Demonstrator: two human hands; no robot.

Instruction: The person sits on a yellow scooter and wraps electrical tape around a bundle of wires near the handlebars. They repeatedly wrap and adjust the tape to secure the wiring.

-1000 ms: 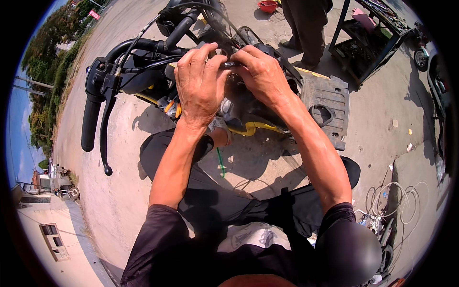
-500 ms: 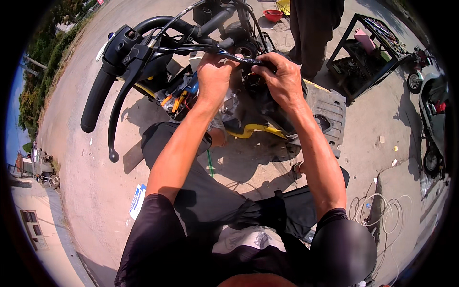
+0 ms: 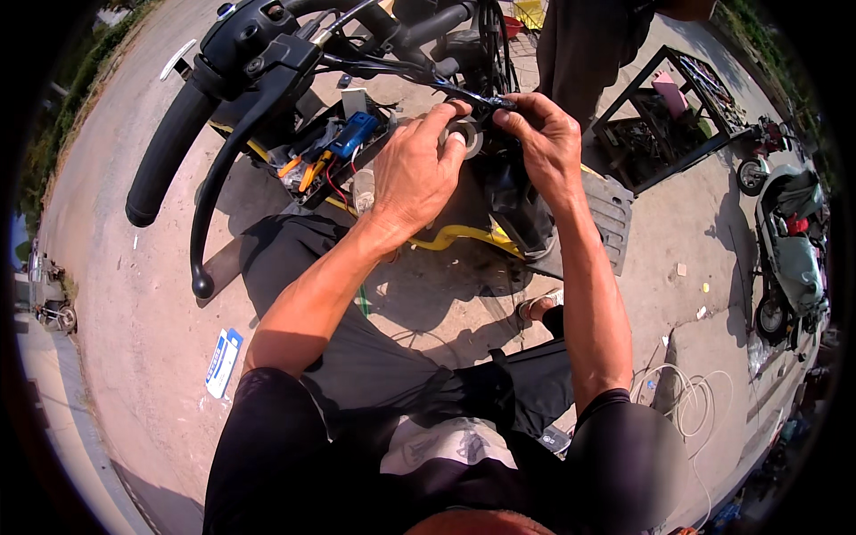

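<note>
My left hand has its thumb and fingers closed on a roll of tape, whose pale ring shows beside the thumb. My right hand pinches a black wire bundle between thumb and forefinger. That bundle runs down from the handlebar and looks shiny and wrapped near my fingertips. To the left are the black handlebar grip and the curved brake lever. Below the bundle, the vehicle's yellow frame tube shows.
Left of my hands, a tool tray holds orange-handled pliers and a blue device. A person's dark trouser legs stand close ahead. Rightward are a black metal rack, a parked scooter and coiled pale hose.
My left hand has turned, and the tape roll now shows by its thumb. Both hands sit slightly farther right in the picture. The view has shifted, bringing the brake lever and tray closer.
</note>
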